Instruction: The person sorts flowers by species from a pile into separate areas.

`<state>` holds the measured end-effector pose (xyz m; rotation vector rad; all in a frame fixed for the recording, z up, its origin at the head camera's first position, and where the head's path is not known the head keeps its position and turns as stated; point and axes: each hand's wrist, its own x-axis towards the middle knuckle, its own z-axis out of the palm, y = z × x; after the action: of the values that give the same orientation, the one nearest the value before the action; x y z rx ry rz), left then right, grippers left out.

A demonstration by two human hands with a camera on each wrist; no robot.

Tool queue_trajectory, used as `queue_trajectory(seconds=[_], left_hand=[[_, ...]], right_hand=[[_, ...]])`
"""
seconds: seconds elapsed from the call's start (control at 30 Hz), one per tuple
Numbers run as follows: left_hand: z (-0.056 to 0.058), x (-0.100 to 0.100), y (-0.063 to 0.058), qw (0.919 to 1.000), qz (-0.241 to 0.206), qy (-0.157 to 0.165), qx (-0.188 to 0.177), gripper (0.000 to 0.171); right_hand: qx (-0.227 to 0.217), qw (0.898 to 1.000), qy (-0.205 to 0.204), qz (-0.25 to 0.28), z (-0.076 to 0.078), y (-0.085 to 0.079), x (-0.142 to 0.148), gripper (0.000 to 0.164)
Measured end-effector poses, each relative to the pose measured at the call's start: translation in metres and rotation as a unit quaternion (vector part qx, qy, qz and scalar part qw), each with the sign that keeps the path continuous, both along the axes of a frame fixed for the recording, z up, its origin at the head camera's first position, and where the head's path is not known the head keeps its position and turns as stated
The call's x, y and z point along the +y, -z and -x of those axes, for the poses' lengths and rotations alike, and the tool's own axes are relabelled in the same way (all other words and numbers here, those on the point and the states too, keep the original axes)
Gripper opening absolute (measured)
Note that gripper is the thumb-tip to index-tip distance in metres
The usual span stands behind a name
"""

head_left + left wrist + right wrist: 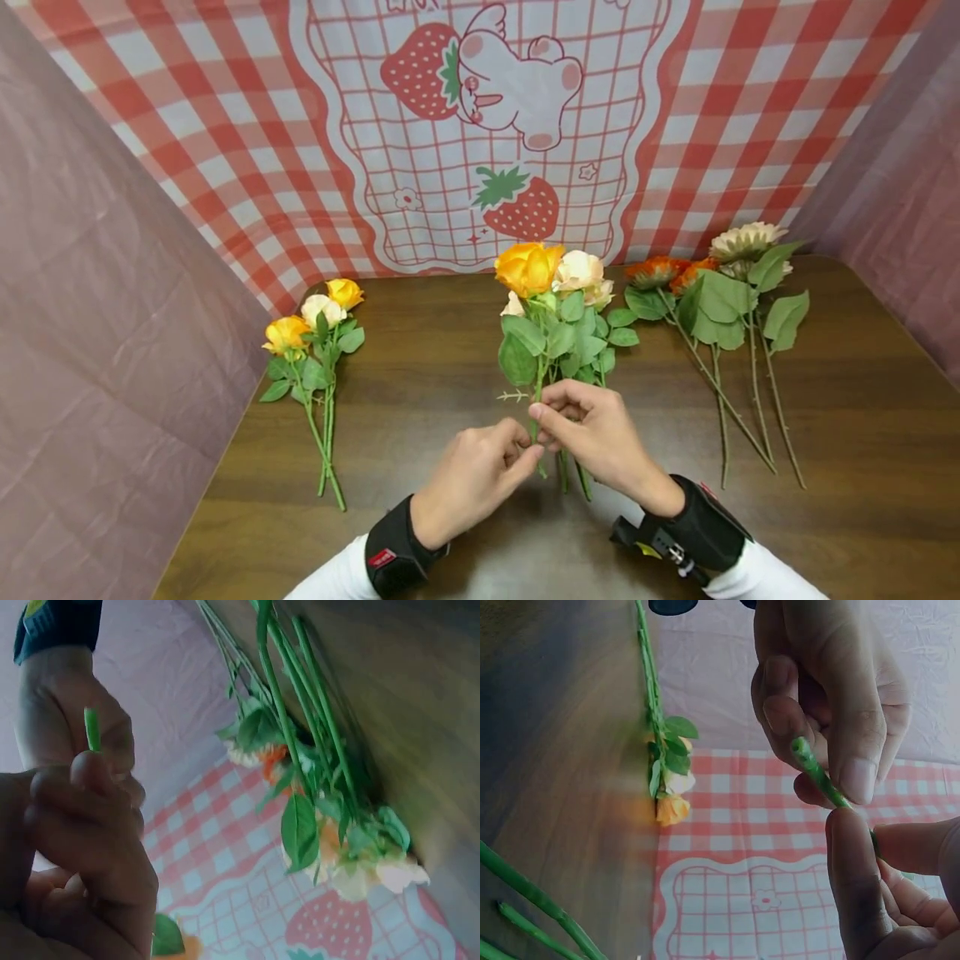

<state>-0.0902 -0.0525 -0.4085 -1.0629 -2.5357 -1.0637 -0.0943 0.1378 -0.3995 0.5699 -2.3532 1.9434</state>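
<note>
An orange-yellow rose [528, 268] stands in front of the body, its leafy green stem [821, 778] held by both hands. My right hand [592, 429] pinches the stem between thumb and fingertips. Just below that grip, my left hand [480, 471] has thumb and index finger at the lower stem; the right wrist view shows them on either side of it, near the cut end. Behind the held rose lie pale peach roses [581, 271], their stems [315, 697] side by side on the table. In the left wrist view, the held bloom is mostly hidden behind the left hand.
Orange and white roses [321, 310] with crossed stems lie at the table's left. To the right are orange flowers [656, 271] and pale flowers [746, 242] with long stems. A red-checked strawberry cloth [487, 192] hangs behind the brown table [420, 358]; pinkish curtains [112, 333] flank it.
</note>
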Motion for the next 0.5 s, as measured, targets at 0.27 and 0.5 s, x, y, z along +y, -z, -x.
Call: queue_trajectory(seconds=[0.27, 0.5], left_hand=[[0.0004, 0.0042, 0.0049, 0.9993, -0.028, -0.007, -0.022, 0.014], [0.0008, 0.0032, 0.0044, 0.9988, 0.014, -0.030, -0.036, 0.016]], right_hand=[[-0.033, 0.999, -0.001, 0.000, 0.0031, 0.0015, -0.0016, 0.011], [-0.056, 0.998, -0.015, -0.006, 0.0085, 0.0058, -0.0012, 0.012]])
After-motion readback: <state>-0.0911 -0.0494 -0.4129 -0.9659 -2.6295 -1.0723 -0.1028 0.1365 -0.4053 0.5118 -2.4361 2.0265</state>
